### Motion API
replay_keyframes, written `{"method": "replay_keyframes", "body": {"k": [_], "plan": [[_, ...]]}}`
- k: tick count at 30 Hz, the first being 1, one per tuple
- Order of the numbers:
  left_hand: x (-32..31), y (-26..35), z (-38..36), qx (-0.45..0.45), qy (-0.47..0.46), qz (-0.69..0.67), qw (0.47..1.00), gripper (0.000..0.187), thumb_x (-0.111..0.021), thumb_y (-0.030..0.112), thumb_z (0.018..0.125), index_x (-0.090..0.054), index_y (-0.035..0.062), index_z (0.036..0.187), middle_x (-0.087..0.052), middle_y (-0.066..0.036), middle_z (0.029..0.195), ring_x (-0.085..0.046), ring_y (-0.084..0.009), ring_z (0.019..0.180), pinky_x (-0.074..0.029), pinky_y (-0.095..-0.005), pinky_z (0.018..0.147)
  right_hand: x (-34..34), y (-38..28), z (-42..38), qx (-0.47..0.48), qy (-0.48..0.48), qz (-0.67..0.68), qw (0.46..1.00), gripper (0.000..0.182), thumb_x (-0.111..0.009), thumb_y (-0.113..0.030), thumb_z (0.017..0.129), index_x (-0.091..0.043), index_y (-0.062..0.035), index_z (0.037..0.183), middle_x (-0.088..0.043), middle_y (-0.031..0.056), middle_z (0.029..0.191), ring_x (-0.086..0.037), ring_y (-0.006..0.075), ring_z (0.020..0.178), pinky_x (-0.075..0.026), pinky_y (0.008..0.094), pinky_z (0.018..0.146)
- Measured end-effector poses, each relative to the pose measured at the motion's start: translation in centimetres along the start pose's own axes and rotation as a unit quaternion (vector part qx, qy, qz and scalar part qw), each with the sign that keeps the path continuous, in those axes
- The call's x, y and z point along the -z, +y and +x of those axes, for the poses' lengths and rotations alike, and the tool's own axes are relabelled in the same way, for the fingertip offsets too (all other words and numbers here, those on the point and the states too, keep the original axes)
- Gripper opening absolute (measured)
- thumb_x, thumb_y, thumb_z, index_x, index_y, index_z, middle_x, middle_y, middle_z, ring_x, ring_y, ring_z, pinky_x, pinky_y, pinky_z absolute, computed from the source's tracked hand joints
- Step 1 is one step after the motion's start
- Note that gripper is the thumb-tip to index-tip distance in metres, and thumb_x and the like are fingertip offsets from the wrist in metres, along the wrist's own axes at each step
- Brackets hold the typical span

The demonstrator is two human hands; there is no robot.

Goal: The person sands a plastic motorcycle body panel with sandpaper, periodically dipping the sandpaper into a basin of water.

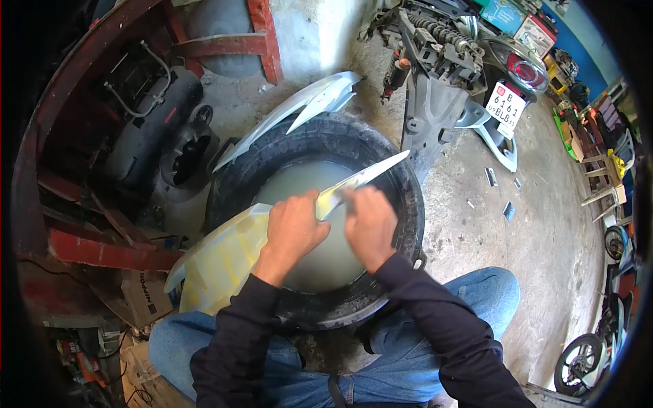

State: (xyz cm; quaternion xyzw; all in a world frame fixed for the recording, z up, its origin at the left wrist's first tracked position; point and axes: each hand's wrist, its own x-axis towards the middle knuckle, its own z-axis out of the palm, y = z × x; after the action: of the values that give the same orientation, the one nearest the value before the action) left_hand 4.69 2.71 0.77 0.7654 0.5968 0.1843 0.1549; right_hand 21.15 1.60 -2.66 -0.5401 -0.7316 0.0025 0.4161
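Observation:
My left hand (293, 228) is closed around a long motorcycle body panel (228, 250), patchy yellow and white, which slants over a black tub (228, 183) of cloudy water (326, 255). The panel's narrow tip (381, 168) points up and to the right; its wide end lies over my left thigh. Just right of my left hand, my right hand (371, 221) has curled fingers against the panel's edge. It is slightly blurred, and whatever sits under its fingertips is too hidden to name. A second, pale panel (292, 109) rests across the tub's far rim.
An air compressor tank (153, 129) stands at left behind a red frame (112, 255). Ahead on the right is a partly stripped motorcycle with a number plate (506, 109). A cardboard box (145, 296) lies at lower left. Small scraps (509, 211) dot the concrete floor.

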Motion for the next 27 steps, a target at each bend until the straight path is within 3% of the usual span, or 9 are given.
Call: {"method": "replay_keyframes", "body": {"k": [7, 10, 14, 17, 19, 21, 22, 23, 27], "plan": [[0.0, -0.2, -0.1, 0.013, 0.001, -0.009, 1.0, 0.029, -0.071, 0.015, 0.072, -0.069, 0.0009, 0.097, -0.072, -0.026, 0.083, -0.071, -0.0454, 0.082, -0.056, -0.0539, 0.078, -0.3, -0.1, 0.5, 0.008, 0.011, -0.005, 1.0, 0.037, -0.063, 0.007, 0.072, -0.07, -0.0075, 0.105, -0.059, 0.0108, 0.086, -0.061, 0.0326, 0.081, -0.049, 0.0436, 0.071], [0.1, -0.2, 0.2, 0.013, 0.008, -0.004, 1.0, 0.03, -0.071, 0.014, 0.072, -0.068, 0.001, 0.098, -0.072, -0.025, 0.084, -0.071, -0.0449, 0.083, -0.055, -0.0538, 0.079, -0.9, 1.4, 1.4, 0.01, 0.022, -0.02, 1.0, 0.035, -0.07, 0.001, 0.073, -0.072, -0.0098, 0.106, -0.06, 0.0079, 0.086, -0.061, 0.029, 0.082, -0.048, 0.0436, 0.068], [-0.2, -1.1, -0.6, -0.022, 0.028, 0.016, 0.999, 0.04, -0.075, 0.013, 0.072, -0.065, 0.0002, 0.108, -0.072, -0.022, 0.091, -0.07, -0.0432, 0.086, -0.054, -0.0526, 0.082, -0.6, 2.0, 1.6, -0.093, 0.038, 0.056, 0.993, 0.022, -0.071, -0.008, 0.087, -0.074, -0.0056, 0.108, -0.065, 0.011, 0.097, -0.061, 0.0305, 0.094, -0.05, 0.0407, 0.085], [1.3, -2.6, -0.9, 0.004, 0.066, 0.019, 0.998, 0.05, -0.079, 0.012, 0.071, -0.062, -0.0002, 0.117, -0.071, -0.022, 0.097, -0.069, -0.0422, 0.089, -0.054, -0.0513, 0.08, -1.7, 3.0, 0.7, -0.184, 0.116, 0.074, 0.973, 0.017, -0.068, -0.017, 0.097, -0.075, -0.0036, 0.104, -0.064, 0.011, 0.1, -0.055, 0.0314, 0.109, -0.04, 0.0423, 0.102], [0.8, -3.8, -1.0, 0.001, 0.08, 0.023, 0.997, 0.059, -0.082, 0.013, 0.07, -0.06, 0.001, 0.124, -0.07, -0.022, 0.101, -0.069, -0.0409, 0.093, -0.054, -0.0509, 0.081, -1.9, 4.1, 0.9, -0.17, 0.072, 0.096, 0.978, 0.018, -0.066, -0.012, 0.097, -0.071, 0.0044, 0.101, -0.066, 0.0088, 0.088, -0.061, 0.0225, 0.084, -0.049, 0.0351, 0.079], [0.0, -4.8, -1.1, 0.024, 0.048, 0.035, 0.998, 0.071, -0.083, 0.015, 0.071, -0.057, 0.0031, 0.137, -0.07, -0.023, 0.107, -0.068, -0.0439, 0.098, -0.054, -0.051, 0.086, -2.8, 3.8, 1.0, -0.375, -0.068, 0.311, 0.87, 0.014, -0.065, -0.008, 0.096, -0.071, 0.0036, 0.098, -0.066, 0.0029, 0.083, -0.059, 0.0141, 0.075, -0.047, 0.0302, 0.072], [-0.1, -4.9, -1.1, 0.026, 0.048, 0.034, 0.998, 0.071, -0.083, 0.015, 0.071, -0.057, 0.0031, 0.137, -0.07, -0.023, 0.107, -0.068, -0.0439, 0.098, -0.054, -0.051, 0.086, -4.1, 4.3, 0.5, -0.35, -0.093, 0.318, 0.876, 0.01, -0.066, -0.006, 0.093, -0.072, 0.0016, 0.097, -0.065, -0.0012, 0.079, -0.056, 0.009, 0.069, -0.045, 0.0281, 0.064], [-0.3, -4.9, -1.1, 0.026, 0.049, 0.048, 0.997, 0.073, -0.084, 0.016, 0.072, -0.057, 0.0044, 0.138, -0.069, -0.022, 0.108, -0.068, -0.0434, 0.099, -0.054, -0.051, 0.086, -5.0, 5.1, -0.2, -0.39, -0.164, 0.296, 0.856, 0.01, -0.067, -0.004, 0.091, -0.073, 0.0012, 0.098, -0.069, 0.0033, 0.083, -0.059, 0.0103, 0.072, -0.046, 0.0295, 0.062], [-0.4, -5.4, -1.3, 0.018, 0.041, 0.082, 0.996, 0.076, -0.085, 0.028, 0.076, -0.055, 0.008, 0.143, -0.068, -0.02, 0.11, -0.068, -0.0414, 0.101, -0.052, -0.0511, 0.088, -12.2, 8.9, -3.6, -0.507, -0.172, 0.309, 0.786, 0.016, -0.064, 0.0, 0.088, -0.073, 0.0018, 0.101, -0.071, 0.0088, 0.086, -0.066, 0.0176, 0.076, -0.051, 0.0347, 0.065]]}}
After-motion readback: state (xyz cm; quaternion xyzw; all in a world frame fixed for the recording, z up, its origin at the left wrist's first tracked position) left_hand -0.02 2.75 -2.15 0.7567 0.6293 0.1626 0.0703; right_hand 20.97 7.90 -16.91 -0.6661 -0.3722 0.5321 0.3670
